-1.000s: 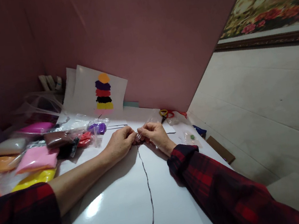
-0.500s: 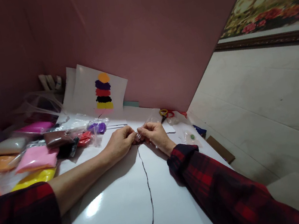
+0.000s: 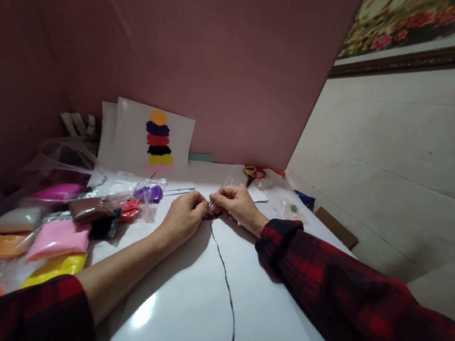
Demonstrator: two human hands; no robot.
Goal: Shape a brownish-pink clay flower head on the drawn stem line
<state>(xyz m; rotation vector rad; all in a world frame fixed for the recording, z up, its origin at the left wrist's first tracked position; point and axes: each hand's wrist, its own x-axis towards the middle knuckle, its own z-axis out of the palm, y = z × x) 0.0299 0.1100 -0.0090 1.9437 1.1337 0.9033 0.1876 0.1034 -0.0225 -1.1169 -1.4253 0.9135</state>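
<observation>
My left hand (image 3: pixel 185 214) and my right hand (image 3: pixel 237 206) meet over a large white sheet (image 3: pixel 172 340), fingertips closed in pinches almost touching each other. A small dark patch shows under the fingertips, but what the fingers hold is mostly hidden. From just below them, a thin, uneven black line (image 3: pixel 229 291) runs down the sheet towards me; whether it is drawn or a laid strand I cannot tell. Past my right hand lie scissors (image 3: pixel 255 173) with yellow and red handles.
Plastic bags of coloured material, such as a pink bag (image 3: pixel 57 239) and a yellow bag (image 3: pixel 55 269), crowd the left side. A sheet with stacked coloured shapes (image 3: pixel 157 138) leans against the pink panel (image 3: pixel 210 63). At right lies a small clear bag (image 3: pixel 290 211) with a green bit.
Both hands keep the same pinched pose at the same spot on the sheet. The whole view has shifted very slightly; nothing else visibly differs.
</observation>
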